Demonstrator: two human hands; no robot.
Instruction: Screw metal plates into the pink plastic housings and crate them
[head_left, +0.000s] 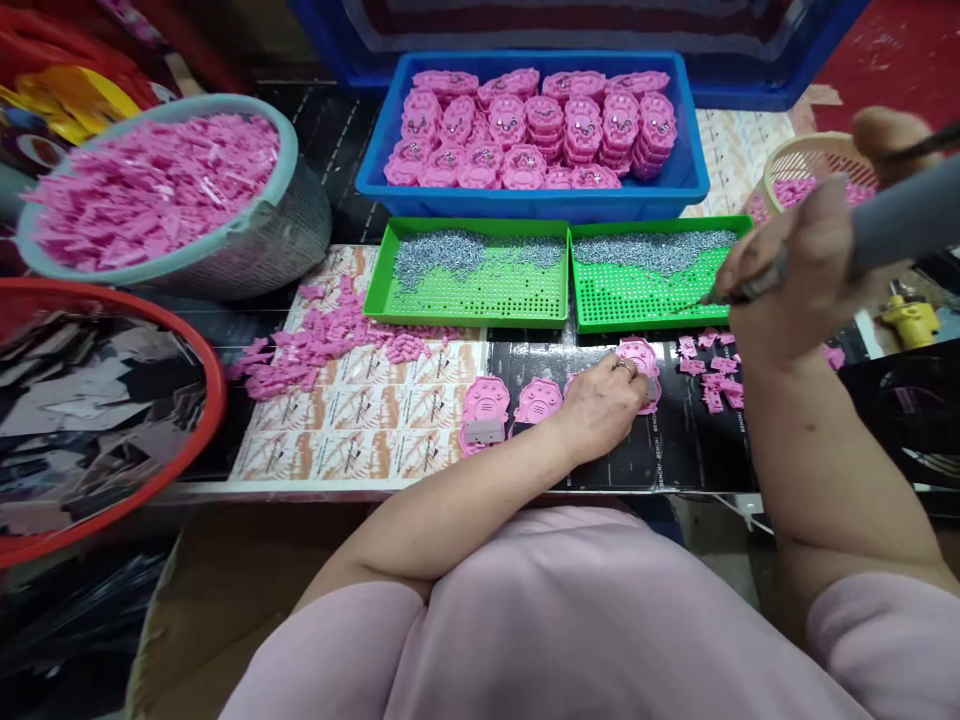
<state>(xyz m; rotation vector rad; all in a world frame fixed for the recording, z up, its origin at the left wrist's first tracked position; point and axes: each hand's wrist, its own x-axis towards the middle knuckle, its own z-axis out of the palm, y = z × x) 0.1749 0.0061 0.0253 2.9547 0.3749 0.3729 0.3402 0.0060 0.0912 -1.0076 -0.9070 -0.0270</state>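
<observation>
My left hand [602, 408], with a ring on one finger, is closed on the edge of a pink plastic housing [639, 352] lying on the dark worktop. To its left lie similar housings [538, 398], one partly hidden by the hand; the leftmost housing [487, 398] has a grey plate in its lower part. My right hand [802, 255] grips a grey power screwdriver [900, 215], somewhat blurred. Its thin bit points left over the right green tray [660, 323], which holds many small metal screws [652, 252]. Whether a screw sits on the bit, I cannot tell.
A second green tray [465, 320] of screws adjoins it. Behind stands a blue bin [532, 203] of stacked pink housings. Left are a grey-blue basket [300, 225] of pink pieces and a red tub [214, 400] of flat plates. Small pink parts [319, 340] lie loose on the worktop.
</observation>
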